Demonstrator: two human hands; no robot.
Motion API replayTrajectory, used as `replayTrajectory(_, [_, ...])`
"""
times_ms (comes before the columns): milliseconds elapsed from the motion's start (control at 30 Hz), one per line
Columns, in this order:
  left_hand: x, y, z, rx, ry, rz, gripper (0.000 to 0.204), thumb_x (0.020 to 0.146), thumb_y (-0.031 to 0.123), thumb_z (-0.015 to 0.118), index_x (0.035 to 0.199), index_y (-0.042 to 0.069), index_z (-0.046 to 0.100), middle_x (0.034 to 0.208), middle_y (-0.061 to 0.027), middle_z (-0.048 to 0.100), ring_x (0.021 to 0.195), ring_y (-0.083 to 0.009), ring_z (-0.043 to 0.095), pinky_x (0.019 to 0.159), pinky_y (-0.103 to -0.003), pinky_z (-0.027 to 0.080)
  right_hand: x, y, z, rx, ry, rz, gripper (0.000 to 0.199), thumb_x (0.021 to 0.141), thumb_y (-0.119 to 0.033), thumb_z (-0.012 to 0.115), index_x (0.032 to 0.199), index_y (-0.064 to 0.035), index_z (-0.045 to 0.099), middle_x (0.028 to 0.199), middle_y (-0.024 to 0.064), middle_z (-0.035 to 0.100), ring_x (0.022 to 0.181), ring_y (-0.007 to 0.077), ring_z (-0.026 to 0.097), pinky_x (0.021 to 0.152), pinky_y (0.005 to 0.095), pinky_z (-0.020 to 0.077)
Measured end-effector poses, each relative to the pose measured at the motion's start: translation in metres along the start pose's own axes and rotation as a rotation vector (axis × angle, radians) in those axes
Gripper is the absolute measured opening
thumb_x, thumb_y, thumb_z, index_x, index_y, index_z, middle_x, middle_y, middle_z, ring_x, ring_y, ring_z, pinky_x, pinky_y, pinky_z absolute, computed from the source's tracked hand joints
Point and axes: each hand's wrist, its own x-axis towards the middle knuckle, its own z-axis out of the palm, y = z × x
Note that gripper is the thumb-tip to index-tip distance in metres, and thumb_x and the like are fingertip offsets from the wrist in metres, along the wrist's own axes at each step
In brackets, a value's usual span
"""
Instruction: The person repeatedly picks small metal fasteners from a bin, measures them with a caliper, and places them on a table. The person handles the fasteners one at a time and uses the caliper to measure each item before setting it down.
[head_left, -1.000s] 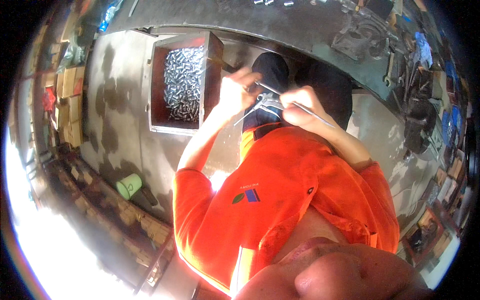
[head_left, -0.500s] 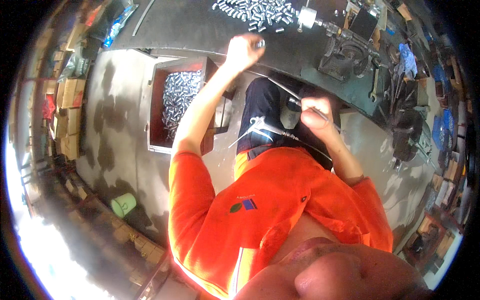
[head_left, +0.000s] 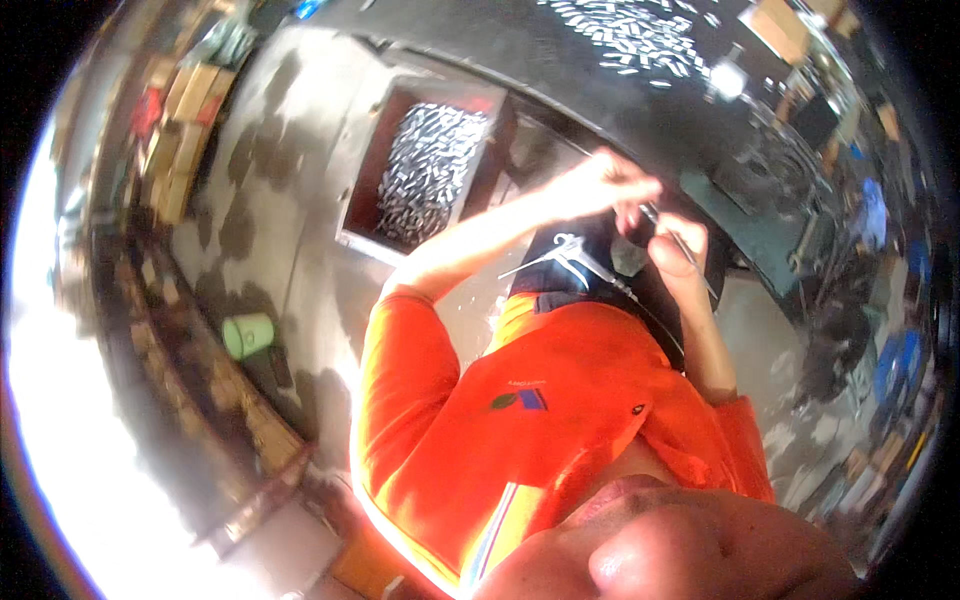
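Over my lap, my right hand (head_left: 683, 248) is closed around a thin metal rod (head_left: 702, 275) that slants up toward my left hand. My left hand (head_left: 603, 188) is closed at the rod's upper end, its fingertips around a small metal cylinder (head_left: 648, 211). Blur hides whether the cylinder sits on the rod or only touches it. A silver air blow gun (head_left: 575, 254) with a coiled hose lies across my dark trousers, just below both hands. To the left, an open reddish box (head_left: 361, 214) holds many small shiny metal cylinders (head_left: 430, 165).
On the dark workbench (head_left: 480, 45) lies a loose pile of metal cylinders (head_left: 640, 38). A blurred metal fixture (head_left: 770, 150), a wrench (head_left: 806, 240) and a blue cloth (head_left: 872, 212) are at its right. A pale green bucket (head_left: 247, 336) stands on the stained floor, near shelves with cardboard boxes (head_left: 185, 140).
My left hand has come from the bench edge down and right to the rod's end, bringing a small metal cylinder. My right hand still grips the rod. The whole view has shifted and tilted.
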Motion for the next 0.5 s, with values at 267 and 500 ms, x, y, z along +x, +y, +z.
replayTrajectory(267, [-0.016,-0.044,0.040,-0.902,0.120,0.104,0.026,0.091,0.021,0.051,0.091,-0.004,0.059,0.066,-0.0136,0.062,0.056,-0.0225,0.062,0.054,-0.032,0.054,0.004,-0.027,0.012,0.408,-0.027,0.142,0.021,0.065,0.002,0.040,0.050,-0.0062,0.029,0.054,0.0035,0.042,0.047,0.0107,0.042,0.045,0.0224,0.0336])
replayTrajectory(500, [-0.034,-0.046,0.024,-0.723,0.172,0.205,0.017,0.089,0.007,0.049,0.102,-0.003,0.056,0.090,-0.0189,0.063,0.080,-0.0280,0.065,0.076,-0.036,0.053,0.000,-0.022,0.004,0.495,0.061,0.240,0.021,0.063,-0.004,0.044,0.051,-0.0068,0.028,0.052,0.0012,0.035,0.044,0.0075,0.030,0.042,0.0222,0.0246])
